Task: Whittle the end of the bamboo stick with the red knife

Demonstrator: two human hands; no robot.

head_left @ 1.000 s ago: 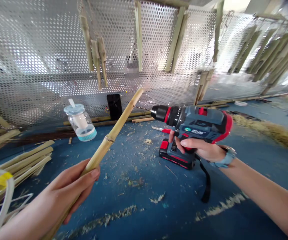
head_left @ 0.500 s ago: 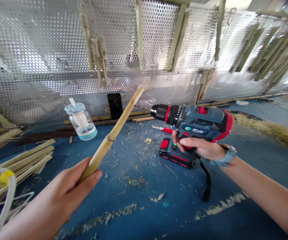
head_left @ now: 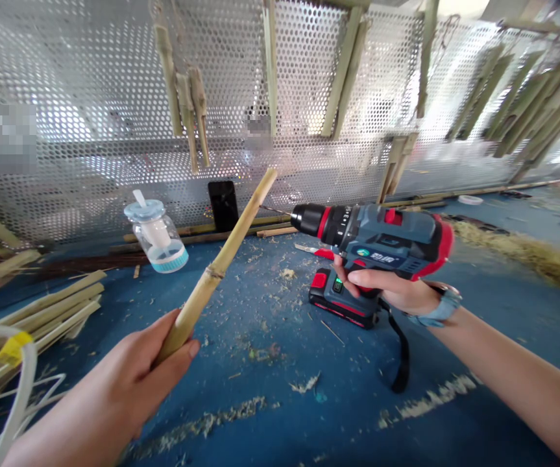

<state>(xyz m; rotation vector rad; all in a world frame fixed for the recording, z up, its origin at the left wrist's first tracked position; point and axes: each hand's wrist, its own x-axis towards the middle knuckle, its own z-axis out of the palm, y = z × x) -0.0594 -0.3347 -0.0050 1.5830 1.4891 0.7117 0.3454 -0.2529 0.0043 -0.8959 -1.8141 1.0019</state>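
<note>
My left hand (head_left: 138,376) is closed round the lower end of a bamboo stick (head_left: 210,275), which slants up and away to the right. My right hand (head_left: 389,285) grips the handle of a cordless drill (head_left: 381,237), blue-grey, black and red, that points left. The thin drill bit (head_left: 277,211) meets the right side of the stick near its far end; how deep it sits cannot be told. A green light shows on the battery base (head_left: 345,301), and a black strap (head_left: 401,357) hangs from the drill.
On the blue table (head_left: 260,428) lie shavings and a red-handled knife (head_left: 315,250). Behind are a lidded jar (head_left: 158,240) and a phone (head_left: 223,205) against a perforated metal panel (head_left: 114,84). Split bamboo strips (head_left: 56,305) and a white tube (head_left: 24,376) lie left.
The stick's far end and the drill's chuck have shifted very slightly left. Both hands keep their hold, and the bit stays at the stick.
</note>
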